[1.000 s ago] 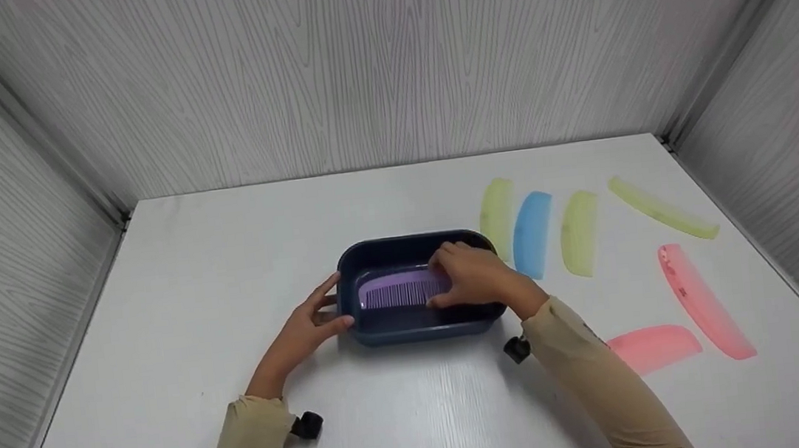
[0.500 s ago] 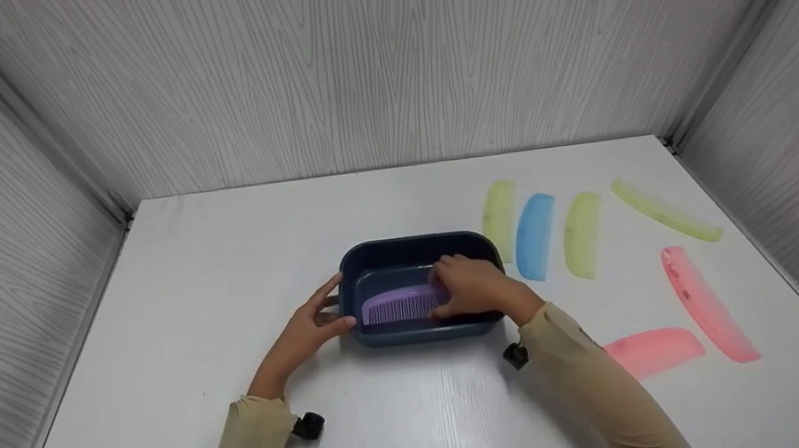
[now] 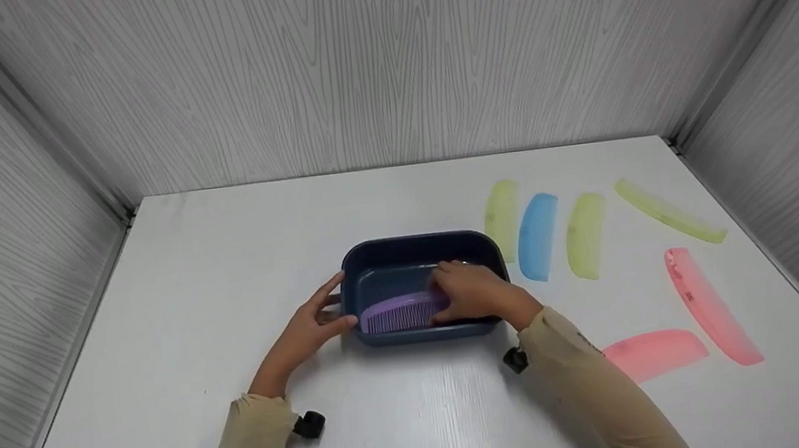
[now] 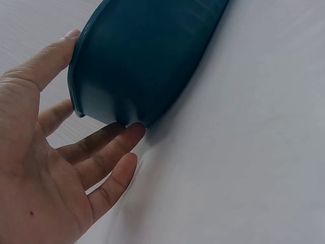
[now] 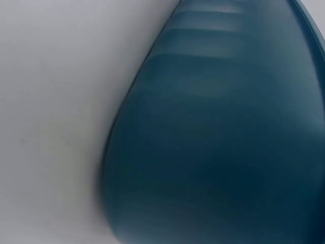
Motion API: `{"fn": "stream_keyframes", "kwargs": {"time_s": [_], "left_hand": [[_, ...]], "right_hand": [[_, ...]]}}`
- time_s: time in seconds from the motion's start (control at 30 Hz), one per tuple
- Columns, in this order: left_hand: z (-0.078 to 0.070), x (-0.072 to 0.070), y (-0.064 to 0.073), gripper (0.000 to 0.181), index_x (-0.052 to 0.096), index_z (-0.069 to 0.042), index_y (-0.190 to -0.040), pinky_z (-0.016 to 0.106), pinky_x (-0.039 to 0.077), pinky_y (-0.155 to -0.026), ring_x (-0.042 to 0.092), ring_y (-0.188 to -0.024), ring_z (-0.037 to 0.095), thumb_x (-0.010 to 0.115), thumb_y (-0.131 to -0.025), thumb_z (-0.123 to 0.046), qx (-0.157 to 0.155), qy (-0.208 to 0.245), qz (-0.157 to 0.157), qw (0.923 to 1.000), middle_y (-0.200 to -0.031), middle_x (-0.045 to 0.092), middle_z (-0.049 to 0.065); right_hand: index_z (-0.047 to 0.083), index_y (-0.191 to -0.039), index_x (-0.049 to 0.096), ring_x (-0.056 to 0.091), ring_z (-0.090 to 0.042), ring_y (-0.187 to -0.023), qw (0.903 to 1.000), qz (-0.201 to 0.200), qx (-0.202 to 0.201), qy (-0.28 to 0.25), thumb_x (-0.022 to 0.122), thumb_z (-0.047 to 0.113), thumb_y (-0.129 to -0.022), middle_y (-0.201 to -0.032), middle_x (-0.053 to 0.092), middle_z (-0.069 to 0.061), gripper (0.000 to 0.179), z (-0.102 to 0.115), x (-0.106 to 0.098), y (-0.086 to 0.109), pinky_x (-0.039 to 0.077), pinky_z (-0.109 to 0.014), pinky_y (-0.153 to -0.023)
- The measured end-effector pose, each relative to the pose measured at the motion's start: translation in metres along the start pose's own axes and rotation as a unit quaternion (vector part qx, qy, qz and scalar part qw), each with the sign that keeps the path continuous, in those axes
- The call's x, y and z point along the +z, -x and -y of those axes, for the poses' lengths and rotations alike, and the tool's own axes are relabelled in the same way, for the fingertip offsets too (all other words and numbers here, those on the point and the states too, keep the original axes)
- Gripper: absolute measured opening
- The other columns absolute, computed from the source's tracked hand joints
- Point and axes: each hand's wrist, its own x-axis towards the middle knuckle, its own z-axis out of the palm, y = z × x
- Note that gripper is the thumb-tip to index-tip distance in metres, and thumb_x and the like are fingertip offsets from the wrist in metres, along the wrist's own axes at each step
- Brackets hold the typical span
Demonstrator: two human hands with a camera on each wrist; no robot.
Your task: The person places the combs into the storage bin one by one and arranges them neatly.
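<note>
Purple comb (image 3: 395, 306) pinched in the tub (image 3: 430, 336)

And it's the right hand (image 3: 472, 289) at work, down inside the tub, thumb on the near side and fingers on the far side of the comb's right end! The comb sits low in there, close to the near wall, its curved back away from the person and its teeth towards them. Flat on the floor or tipped a little? From up here I can't tell.

Over on the other side, the left hand (image 3: 307, 330) is spread against the tub's end: thumb and forefinger at the rim, two fingertips lower on the outer wall, little finger standing off. It looks like a steadying touch, no squeeze in it.

The right wrist view gives us nothing but blue wall, so the finger pads stay hidden.

How does this comb handle? It looks like thin plastic: light, fairly stiff, smooth enough to slide in the fingers. Those slim teeth look the fragile part, I'd say, so the solid back is the place to hold, with the end a fair second choice.

Out on the table (image 3: 165, 397) to the right, a blue comb (image 3: 539, 237) lies between two lime combs (image 3: 586, 237).
</note>
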Motion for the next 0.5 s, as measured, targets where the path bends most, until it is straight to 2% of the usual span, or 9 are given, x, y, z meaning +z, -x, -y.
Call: {"fn": "stream_keyframes", "kwargs": {"time_s": [0.17,0.3,0.5], "left_hand": [[0.0,0.0,0.0,0.081,0.025,-0.03,-0.154,0.047,0.046,-0.1,0.054,-0.125,0.037,0.072,-0.088,-0.03,0.0,-0.001,0.0,1.0,-0.149,0.04,0.022],[-0.001,0.0,0.001,0.081,0.025,-0.03,-0.154,0.048,0.045,-0.101,0.054,-0.124,0.036,0.072,-0.088,-0.03,-0.003,0.001,0.0,1.0,-0.149,0.039,0.021],[-0.001,0.001,0.001,0.082,0.024,-0.03,-0.154,0.049,0.043,-0.102,0.054,-0.125,0.036,0.072,-0.088,-0.031,-0.007,0.005,0.002,1.0,-0.149,0.039,0.021]], "right_hand": [[0.012,-0.12,0.061,0.057,-0.023,-0.11,0.9983,-0.017,-0.006,-0.055,0.073,0.049,-0.082,-0.114,0.058,-0.004,0.055,-0.001,-0.002,0.003,0.045,-0.042,-0.099],[0.012,-0.119,0.062,0.056,-0.018,-0.102,0.9961,-0.032,-0.012,-0.082,0.073,0.047,-0.082,-0.112,0.058,-0.003,0.053,-0.003,-0.005,0.006,0.049,-0.04,-0.089],[0.013,-0.12,0.06,0.057,-0.018,-0.099,0.9919,-0.046,-0.039,-0.112,0.073,0.043,-0.084,-0.113,0.057,-0.003,0.049,-0.009,-0.009,0.012,0.049,-0.039,-0.087]]}}
